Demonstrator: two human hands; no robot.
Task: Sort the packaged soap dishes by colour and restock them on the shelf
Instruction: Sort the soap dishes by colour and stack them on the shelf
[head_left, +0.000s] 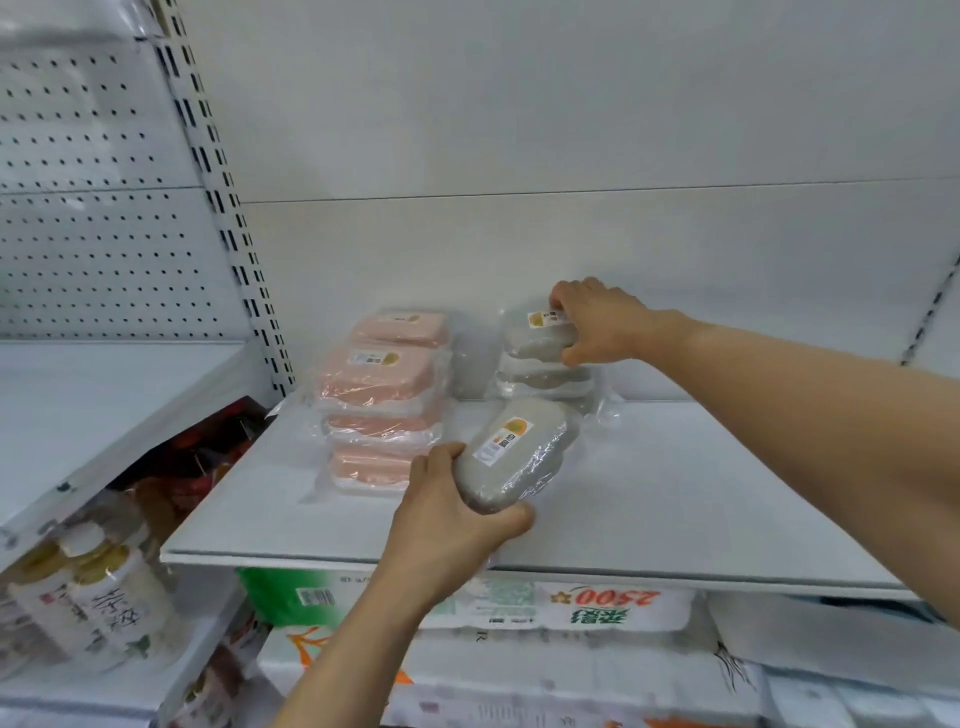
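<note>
A person's left hand (447, 512) grips a grey packaged soap dish (517, 457) above the white shelf (675, 499); the right hand (597, 322) clasps the top of the grey stack (540, 358), at three o'clock from the pink stacks (382, 395).

Left of the slotted white upright (228, 218) hangs a pegboard panel (88, 208). Below the upright and to its left stand pale bottles (104, 592), and to its lower right lies a green-and-white printed pack (467, 603).

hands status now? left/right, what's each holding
Left hand: closed on a grey soap dish, held just above the shelf.
Right hand: grip closed on the top grey dish of the grey stack.
</note>
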